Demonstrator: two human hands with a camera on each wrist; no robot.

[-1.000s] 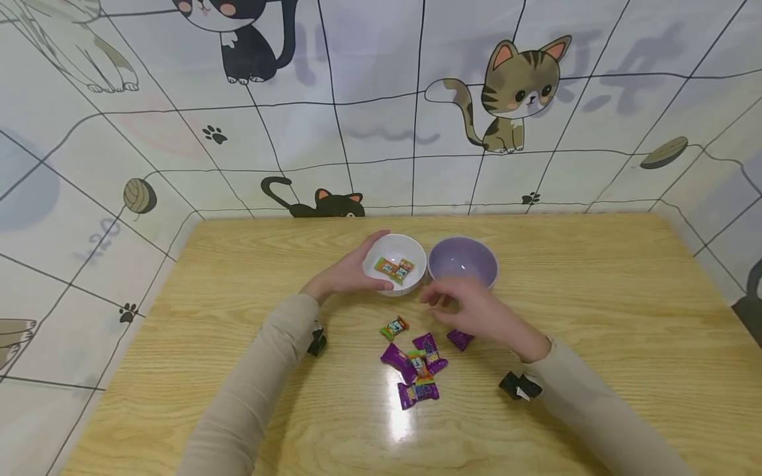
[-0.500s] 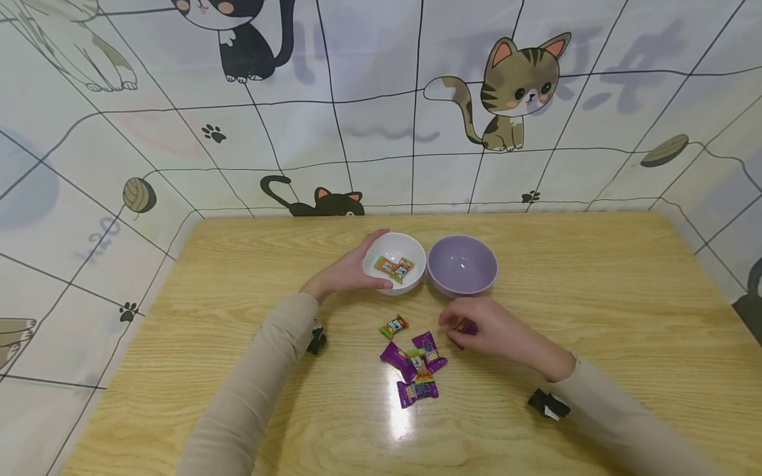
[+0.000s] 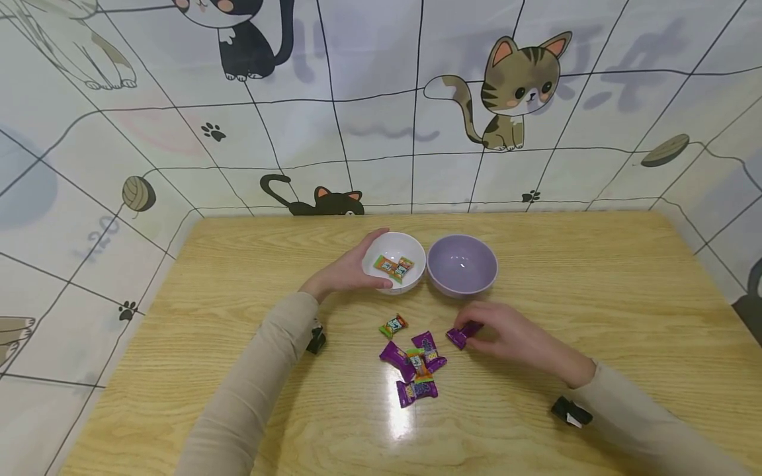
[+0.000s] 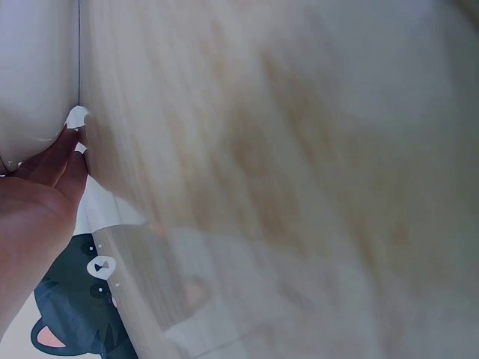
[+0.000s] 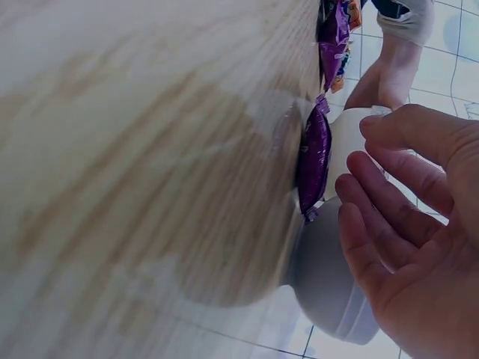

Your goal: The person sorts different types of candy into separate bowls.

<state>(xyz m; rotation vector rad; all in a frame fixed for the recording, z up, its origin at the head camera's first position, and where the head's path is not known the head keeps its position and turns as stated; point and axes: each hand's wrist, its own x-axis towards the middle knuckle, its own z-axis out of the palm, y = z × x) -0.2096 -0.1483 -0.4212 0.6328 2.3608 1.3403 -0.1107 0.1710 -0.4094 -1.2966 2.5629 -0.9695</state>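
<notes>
My left hand (image 3: 351, 270) holds the white bowl (image 3: 407, 248) by its left side, thumb at the front and fingers behind. Two orange-green wrapped candies (image 3: 394, 268) lie in it. Touching its right side stands a purple bowl (image 3: 463, 264). My right hand (image 3: 512, 334) hovers low over the table at a purple wrapped candy (image 3: 458, 336). In the right wrist view that candy (image 5: 314, 161) lies on the tabletop, just apart from my loosely bent fingers (image 5: 397, 206). The left wrist view shows only fingertips (image 4: 63, 161) against the white bowl's wall (image 4: 37, 75).
Left of the right hand lie several purple candies (image 3: 397, 360) in a loose cluster, with an orange candy (image 3: 419, 365) among them. Another orange candy (image 3: 394, 325) sits nearer the white bowl. A cat-patterned cloth (image 3: 381, 132) hangs behind the wooden table (image 3: 595, 284).
My right hand has moved from in front of the purple bowl towards me and to the right, down to the single purple candy. The left hand keeps its place on the white bowl.
</notes>
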